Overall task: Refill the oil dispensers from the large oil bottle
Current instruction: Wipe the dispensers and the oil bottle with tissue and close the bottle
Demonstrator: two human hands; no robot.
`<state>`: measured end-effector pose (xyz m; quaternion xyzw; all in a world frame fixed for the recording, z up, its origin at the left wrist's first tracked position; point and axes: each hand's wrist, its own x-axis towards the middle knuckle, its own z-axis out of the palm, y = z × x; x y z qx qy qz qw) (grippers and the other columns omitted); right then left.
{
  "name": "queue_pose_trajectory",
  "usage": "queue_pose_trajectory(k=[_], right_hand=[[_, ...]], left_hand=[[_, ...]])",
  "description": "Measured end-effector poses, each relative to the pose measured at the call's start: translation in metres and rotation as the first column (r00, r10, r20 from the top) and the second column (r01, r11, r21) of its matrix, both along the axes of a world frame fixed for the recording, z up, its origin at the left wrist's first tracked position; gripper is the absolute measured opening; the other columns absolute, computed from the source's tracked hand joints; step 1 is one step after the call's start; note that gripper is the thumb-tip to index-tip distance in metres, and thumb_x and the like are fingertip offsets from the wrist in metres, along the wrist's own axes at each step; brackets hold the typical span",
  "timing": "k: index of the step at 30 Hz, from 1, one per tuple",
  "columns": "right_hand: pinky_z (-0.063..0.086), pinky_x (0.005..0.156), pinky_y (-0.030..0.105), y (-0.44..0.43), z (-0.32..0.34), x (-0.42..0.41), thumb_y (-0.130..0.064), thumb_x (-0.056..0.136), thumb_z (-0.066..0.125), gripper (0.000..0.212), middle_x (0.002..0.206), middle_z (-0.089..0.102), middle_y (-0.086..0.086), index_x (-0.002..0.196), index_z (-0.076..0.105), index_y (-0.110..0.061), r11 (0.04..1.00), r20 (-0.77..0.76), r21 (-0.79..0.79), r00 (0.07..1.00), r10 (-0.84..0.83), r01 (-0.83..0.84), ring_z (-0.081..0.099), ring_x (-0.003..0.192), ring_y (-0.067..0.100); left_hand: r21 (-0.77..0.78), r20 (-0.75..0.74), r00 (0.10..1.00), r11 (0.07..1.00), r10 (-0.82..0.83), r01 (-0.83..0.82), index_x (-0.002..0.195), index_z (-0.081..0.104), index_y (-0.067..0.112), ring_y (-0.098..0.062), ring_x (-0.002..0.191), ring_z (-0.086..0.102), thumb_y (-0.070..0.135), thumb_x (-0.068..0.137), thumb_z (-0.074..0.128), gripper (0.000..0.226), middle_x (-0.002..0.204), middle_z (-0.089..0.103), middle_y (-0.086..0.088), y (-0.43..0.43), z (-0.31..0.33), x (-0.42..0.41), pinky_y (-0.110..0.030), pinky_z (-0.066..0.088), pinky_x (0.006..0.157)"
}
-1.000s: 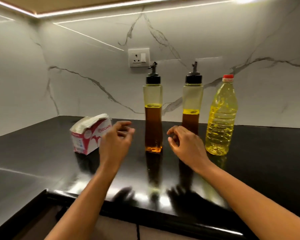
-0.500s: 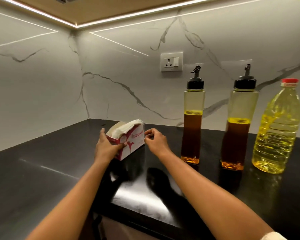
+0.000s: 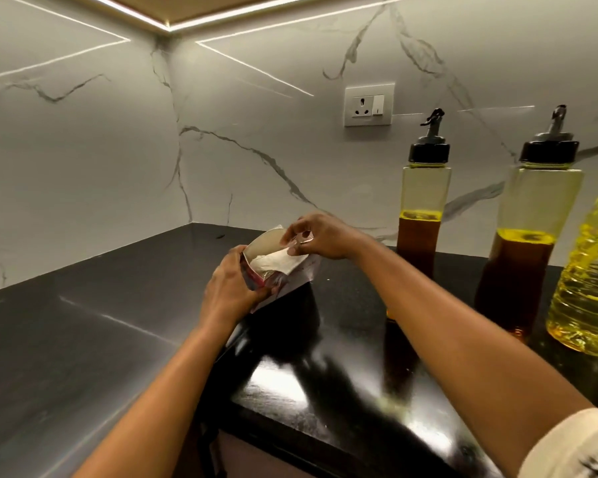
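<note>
White marble-look wall, veined grey, is backing a glossy black surface that is throwing back hard reflections.

At the far right, partly cut off by the picture's edge, the large oil bottle is standing upright on the surface. It is ribbed clear plastic, bulging and full of pale yellow oil, and its top is out of view. Just left of it, two oil dispensers are standing side by side near the wall, the right one and the left one. Both are tall, straight-sided and clear, each roughly half full of darker amber oil, and each is wearing a black screw cap with a thin pour spout.

Well left of them, a small red-and-white cardboard tissue box is tilting up off the surface. The left hand is gripping its near end, fingers wrapped round the card. The right hand is pinching a soft, creased white sheet at the open top.

Pouring is not yet beginning: this is looking like preparation, getting a tissue ready for drips. The next move is likely calling for freeing the sheet cleanly, setting the box down, then unscrewing a dispenser cap, with firm grips on possibly oily, slippery plastic.
</note>
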<state>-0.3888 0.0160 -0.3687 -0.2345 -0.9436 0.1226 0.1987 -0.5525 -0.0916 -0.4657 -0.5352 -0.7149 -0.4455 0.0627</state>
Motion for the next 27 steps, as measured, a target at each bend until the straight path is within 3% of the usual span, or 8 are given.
queue_pose_trajectory(k=[3,7,11,15,20,27], right_hand=[[0.034,0.082,0.023,0.004,0.005,-0.001,-0.024,0.083,0.071,0.025,0.098,0.054,-0.007,0.108,0.07,-0.022,0.996,0.167,0.09,0.986,-0.005,-0.01,0.047,0.094,0.008],[0.036,0.074,0.021,0.006,0.01,-0.005,-0.02,0.081,0.073,0.016,0.097,0.068,-0.003,0.096,0.074,-0.019,0.992,0.129,0.129,0.992,-0.017,0.0,0.053,0.083,0.006],[0.05,0.081,0.028,0.008,0.018,-0.008,-0.019,0.078,0.075,0.011,0.088,0.069,-0.007,0.089,0.074,-0.021,0.999,0.116,0.046,0.993,-0.011,0.006,0.062,0.084,0.01],[0.05,0.082,0.027,0.006,0.024,-0.008,-0.016,0.078,0.075,0.011,0.086,0.068,-0.005,0.088,0.073,-0.016,1.0,0.111,-0.027,0.994,0.015,-0.012,0.061,0.079,0.009],[0.05,0.092,0.033,0.01,0.029,-0.011,-0.016,0.085,0.068,0.017,0.1,0.069,0.005,0.1,0.071,-0.009,0.985,0.113,-0.175,0.993,0.02,0.0,0.062,0.097,0.022],[0.049,0.085,0.032,0.011,0.031,-0.024,-0.011,0.087,0.065,0.009,0.085,0.063,0.001,0.094,0.069,-0.007,0.977,0.103,-0.206,0.994,-0.03,0.051,0.054,0.081,0.015]], left_hand=[[-0.002,-0.014,1.0,1.0,-0.018,0.018,0.135,0.042,0.019,-0.025,0.112,0.056,0.05,0.064,0.082,0.087,0.127,0.056,-0.004,-0.001,0.0,0.002,-0.039,0.048,0.088],[0.01,-0.012,1.0,1.0,-0.017,0.017,0.135,0.041,0.019,-0.024,0.112,0.056,0.046,0.064,0.084,0.087,0.126,0.057,-0.004,-0.001,-0.001,0.002,-0.04,0.049,0.089],[0.016,0.006,1.0,1.0,-0.022,0.022,0.135,0.041,0.019,-0.025,0.112,0.056,0.045,0.065,0.084,0.086,0.126,0.057,-0.005,0.0,-0.001,0.003,-0.042,0.051,0.09],[0.023,0.017,1.0,1.0,-0.016,0.016,0.135,0.04,0.021,-0.024,0.113,0.056,0.045,0.065,0.084,0.086,0.126,0.058,-0.004,0.0,-0.004,0.002,-0.042,0.051,0.09],[0.054,0.035,0.999,0.998,-0.028,0.026,0.136,0.04,0.022,-0.022,0.114,0.055,0.049,0.066,0.082,0.086,0.127,0.057,-0.002,0.002,-0.007,0.002,-0.042,0.051,0.092],[0.071,0.025,1.0,0.997,-0.001,-0.001,0.137,0.041,0.023,-0.022,0.114,0.056,0.048,0.066,0.083,0.086,0.127,0.058,-0.001,0.003,-0.008,0.004,-0.045,0.051,0.094]])
